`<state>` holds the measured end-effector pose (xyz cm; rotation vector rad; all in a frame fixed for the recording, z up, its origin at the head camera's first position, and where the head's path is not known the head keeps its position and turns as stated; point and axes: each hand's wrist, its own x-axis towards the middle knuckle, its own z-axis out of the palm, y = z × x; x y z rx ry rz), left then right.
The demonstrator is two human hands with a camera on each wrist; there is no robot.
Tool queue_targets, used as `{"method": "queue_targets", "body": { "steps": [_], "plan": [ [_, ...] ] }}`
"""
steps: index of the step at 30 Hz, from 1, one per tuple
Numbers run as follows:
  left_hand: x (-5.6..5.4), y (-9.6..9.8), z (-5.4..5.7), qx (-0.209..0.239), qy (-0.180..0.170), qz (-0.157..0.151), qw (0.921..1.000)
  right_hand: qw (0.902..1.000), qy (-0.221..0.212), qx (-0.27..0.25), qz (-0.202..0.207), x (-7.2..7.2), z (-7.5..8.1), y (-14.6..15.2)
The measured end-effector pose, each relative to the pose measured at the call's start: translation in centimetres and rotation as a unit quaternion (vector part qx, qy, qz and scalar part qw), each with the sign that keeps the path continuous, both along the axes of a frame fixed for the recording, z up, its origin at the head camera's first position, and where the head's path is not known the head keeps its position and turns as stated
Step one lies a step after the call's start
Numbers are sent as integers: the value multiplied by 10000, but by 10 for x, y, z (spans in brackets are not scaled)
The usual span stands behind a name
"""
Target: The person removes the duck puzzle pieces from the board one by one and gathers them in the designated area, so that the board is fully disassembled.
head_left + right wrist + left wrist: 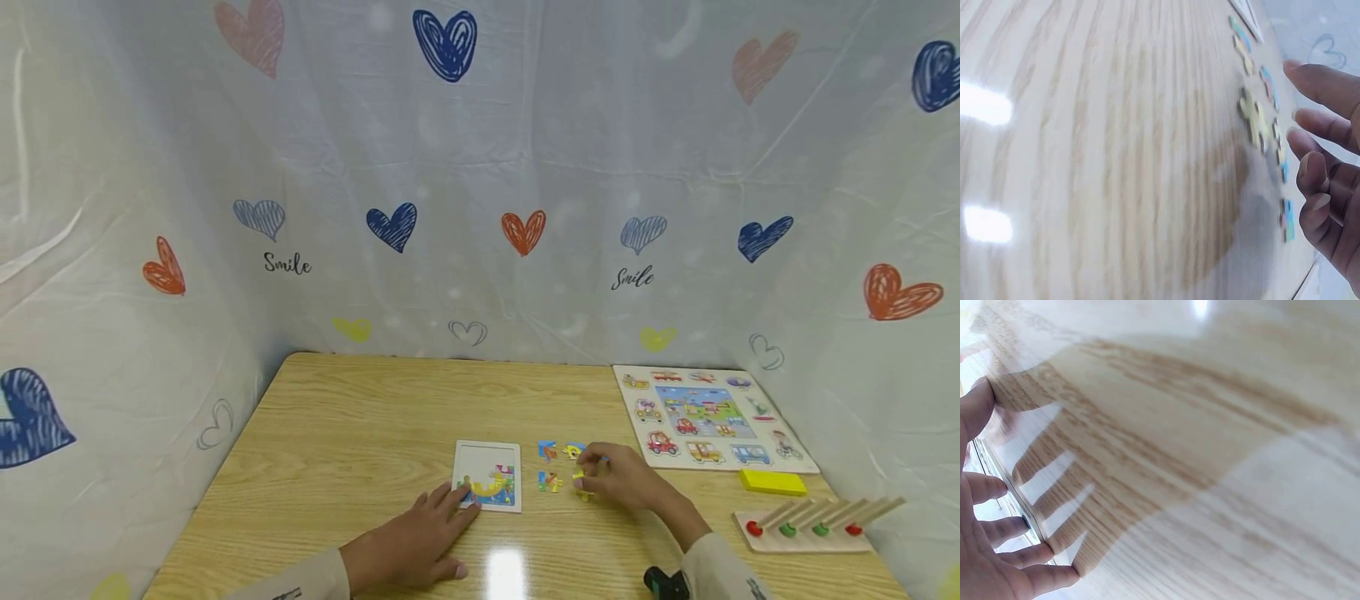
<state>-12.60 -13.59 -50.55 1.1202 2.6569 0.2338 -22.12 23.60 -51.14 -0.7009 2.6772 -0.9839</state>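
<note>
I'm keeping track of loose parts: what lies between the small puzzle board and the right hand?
Loose puzzle pieces lie between the small puzzle board and the right hand, in the head view.

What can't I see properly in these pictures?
Head view: the puzzle tray's lower-left part, covered by the left hand.
Head view: part of a yellow puzzle piece, behind the right hand.
Head view: the dark object, cut off by the bottom edge.
Right wrist view: the pictures on the jigsaw pieces, blurred.
</note>
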Motion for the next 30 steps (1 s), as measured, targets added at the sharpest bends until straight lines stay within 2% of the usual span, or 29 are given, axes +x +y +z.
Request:
{"method": "queue_targets", "body": {
  "steps": [8,16,23,30],
  "plan": [
    [0,0,0,-29,-15,31,10000,9977,-84,-328,579,-9,5,-45],
    [-2,0,-2,-113,-10,-31,9999,9959,-9,71,906,-14,0,-89],
    [-3,0,-4,-111,1,-58,9999,9947,43,376,961,-15,-1,-104],
    [-3,0,-3,-127,-11,-46,9999,9925,116,486,1116,-16,-3,-105]
  ]
}}
